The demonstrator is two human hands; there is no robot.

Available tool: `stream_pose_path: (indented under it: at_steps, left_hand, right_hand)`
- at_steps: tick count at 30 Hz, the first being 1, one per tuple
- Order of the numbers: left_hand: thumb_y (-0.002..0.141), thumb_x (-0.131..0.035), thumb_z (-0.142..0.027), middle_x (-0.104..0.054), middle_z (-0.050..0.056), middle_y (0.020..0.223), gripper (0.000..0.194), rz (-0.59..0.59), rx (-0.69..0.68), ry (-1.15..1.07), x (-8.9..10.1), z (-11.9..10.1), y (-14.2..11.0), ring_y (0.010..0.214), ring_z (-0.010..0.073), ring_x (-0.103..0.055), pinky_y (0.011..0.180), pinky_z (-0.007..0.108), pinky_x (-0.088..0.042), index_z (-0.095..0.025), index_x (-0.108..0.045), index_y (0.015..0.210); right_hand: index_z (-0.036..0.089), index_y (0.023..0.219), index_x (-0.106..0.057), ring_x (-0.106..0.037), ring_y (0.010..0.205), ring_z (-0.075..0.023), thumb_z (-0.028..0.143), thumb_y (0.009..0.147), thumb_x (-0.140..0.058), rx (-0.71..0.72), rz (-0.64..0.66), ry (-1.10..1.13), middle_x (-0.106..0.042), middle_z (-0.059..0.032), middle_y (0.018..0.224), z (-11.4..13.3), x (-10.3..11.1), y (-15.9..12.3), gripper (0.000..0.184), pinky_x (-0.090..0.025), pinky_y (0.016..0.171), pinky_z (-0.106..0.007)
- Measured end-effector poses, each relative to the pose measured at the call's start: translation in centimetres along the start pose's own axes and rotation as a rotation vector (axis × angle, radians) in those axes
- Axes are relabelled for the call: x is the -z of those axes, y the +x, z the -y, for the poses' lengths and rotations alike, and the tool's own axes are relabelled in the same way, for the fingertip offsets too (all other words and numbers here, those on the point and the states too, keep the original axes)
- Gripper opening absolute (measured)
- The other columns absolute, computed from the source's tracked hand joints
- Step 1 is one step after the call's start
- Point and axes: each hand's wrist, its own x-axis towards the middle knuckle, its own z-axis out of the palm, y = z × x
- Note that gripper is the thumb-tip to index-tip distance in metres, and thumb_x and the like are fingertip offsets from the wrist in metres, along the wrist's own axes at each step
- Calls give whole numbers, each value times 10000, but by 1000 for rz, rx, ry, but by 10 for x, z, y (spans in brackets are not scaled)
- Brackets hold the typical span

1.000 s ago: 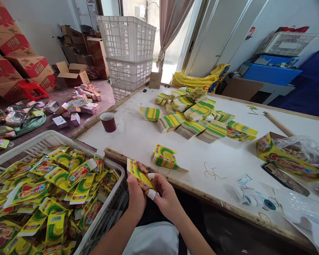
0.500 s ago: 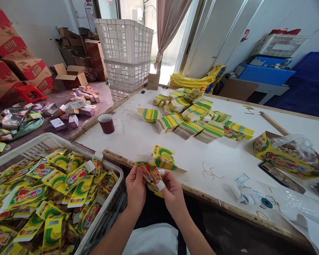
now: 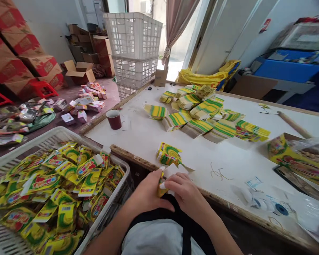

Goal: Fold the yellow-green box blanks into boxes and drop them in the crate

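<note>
Between my hands is a small yellow-green carton, mostly covered by fingers, with white flaps showing on top. My left hand wraps round it from the left. From the right, my right hand grips it with bent fingers; white wraps show at some fingertips. Just past my hands, a short stack of flat yellow-green cartons lies at the table's near edge. On my left stands a white plastic crate, heaped with yellow cartons of the same print.
Bundles of flat cartons lie across the white table, near a maroon mug. Rubber bands, a phone and an open printed box are at right. Stacked white crates stand behind.
My hands have drawn closer together round the carton, turning it so its printed front is mostly hidden. The whole view has shifted slightly leftward.
</note>
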Motion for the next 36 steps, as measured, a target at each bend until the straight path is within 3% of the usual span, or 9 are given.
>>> stream_pose_path:
  at_steps: [2,5,10,12,17,21,24,29,36]
  left_hand:
    - [563,-807,-237,-655,88,1092,634,-120,43,72,-15,-3,3,1002,295,-605,865,417,-473,-212,-558,1146]
    - [604,-740,-207,-657,41,937,584,-321,74,129,-23,-7,7,854,244,-623,747,346,-482,-218,-509,1140]
    - [596,-788,-319,-649,27,898,635,-402,52,56,-13,-3,6,798,227,-622,713,325,-478,-222,-475,1140]
    - [599,-790,-332,-658,48,953,661,-386,29,56,-11,0,4,840,242,-625,744,346,-479,-224,-474,1170]
    - [587,-811,-325,-670,69,992,741,-260,-102,58,-17,3,0,841,242,-631,750,354,-490,-229,-469,1237]
    - [677,-759,-329,-665,71,1003,663,-255,-213,115,-23,4,-1,835,227,-646,735,333,-499,-233,-429,1244]
    - [705,-736,-309,-661,58,967,601,-271,-236,150,-23,4,-1,833,217,-648,741,320,-502,-234,-412,1206]
    - [710,-720,-289,-648,22,882,561,-293,-151,104,-19,-2,3,722,177,-629,644,271,-482,-236,-365,1142]
    - [629,-701,-209,-624,5,841,484,-227,-199,236,-23,0,2,703,194,-607,611,272,-420,-252,-423,1023]
  right_hand:
    - [273,964,-624,-602,817,-205,-7,795,-414,-61,-211,-15,-672,-36,916,1,-10,-3,389,-486,714,-339]
    - [309,1051,-611,-627,891,-203,58,835,-494,-198,-518,0,-651,-37,998,9,-27,-7,352,-519,757,-334]
    - [280,1108,-541,-642,877,-197,257,838,-636,-447,-665,499,-627,-57,1029,23,-39,-7,288,-545,801,-374]
    - [266,1078,-530,-634,791,-174,370,808,-677,-565,-645,727,-631,-42,978,17,-30,-3,324,-550,746,-351]
    - [209,889,-631,-611,693,-193,537,709,-706,-777,-381,1061,-678,-38,769,-4,-10,7,381,-520,623,-319]
    - [205,813,-669,-648,673,-208,491,673,-708,-994,-214,1412,-713,-49,759,-2,-25,7,321,-524,574,-313]
    - [231,834,-695,-684,779,-216,558,658,-708,-985,-191,1566,-738,-52,860,7,-37,4,372,-555,699,-334]
    - [258,1024,-687,-649,1007,-287,695,625,-695,-718,-271,1424,-705,-100,1107,14,-28,3,592,-514,883,-429]
    - [201,977,-691,-644,969,-280,480,645,-781,-803,-224,1291,-721,-80,986,11,-24,9,443,-505,878,-418]
